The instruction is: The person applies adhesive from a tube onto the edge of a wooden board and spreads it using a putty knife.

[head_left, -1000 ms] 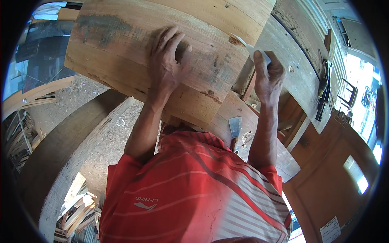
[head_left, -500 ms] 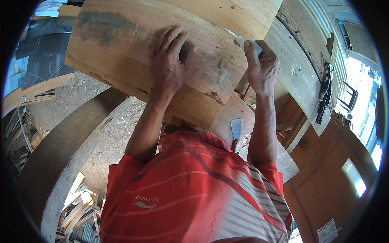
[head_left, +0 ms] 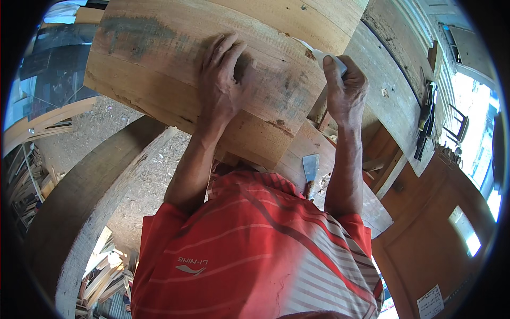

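A wide wooden panel of joined boards lies in front of me, with dark stains and rough patches on its face. My left hand rests on it, fingers bent and thumb apart, holding nothing. Over the panel's right part, my right hand is closed around a white squeeze bottle. The bottle is tilted, its narrow nozzle pointing up and left toward a seam between boards. Most of the bottle's body is hidden in my grip. A putty knife with a flat metal blade lies near my right forearm.
A thick curved timber stands on the left. Scrap wood is heaped at lower left. To the right, a long plank carries dark-handled tools. A brown wooden panel stands at lower right.
My right hand has shifted slightly right and down with the bottle, its nozzle still near the seam. My left hand stays in nearly the same place on the panel.
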{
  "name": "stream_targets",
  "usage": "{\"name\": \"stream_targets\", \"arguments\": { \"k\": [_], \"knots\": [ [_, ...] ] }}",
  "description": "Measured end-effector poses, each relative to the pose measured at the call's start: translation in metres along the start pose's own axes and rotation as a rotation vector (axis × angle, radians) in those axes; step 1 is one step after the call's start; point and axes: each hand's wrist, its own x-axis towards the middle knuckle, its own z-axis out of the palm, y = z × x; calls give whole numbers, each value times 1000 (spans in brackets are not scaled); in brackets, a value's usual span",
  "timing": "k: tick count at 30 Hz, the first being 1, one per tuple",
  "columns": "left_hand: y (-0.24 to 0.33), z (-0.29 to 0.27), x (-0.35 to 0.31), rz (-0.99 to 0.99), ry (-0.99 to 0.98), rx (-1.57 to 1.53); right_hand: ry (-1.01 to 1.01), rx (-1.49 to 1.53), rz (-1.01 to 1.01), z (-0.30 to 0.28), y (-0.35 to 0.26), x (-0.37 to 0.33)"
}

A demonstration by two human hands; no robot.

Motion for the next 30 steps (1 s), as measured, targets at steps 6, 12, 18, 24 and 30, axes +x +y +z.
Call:
{"name": "stream_targets", "arguments": {
  "k": [6,12,18,24,30],
  "knots": [
    [0,0,0,5,1,25,-2,-1,1,-3,-2,-1],
    [1,0,0,12,15,-11,-1,-13,-9,-3,-1,0],
    [1,1,1,12,5,-8,5,9,-22,-4,1,0],
    [0,1,0,18,-1,-11,0,-2,-3,-6,4,-2],
    [-1,1,0,32,6,4,-8,15,5,-6,-1,-1]
  ]
}}
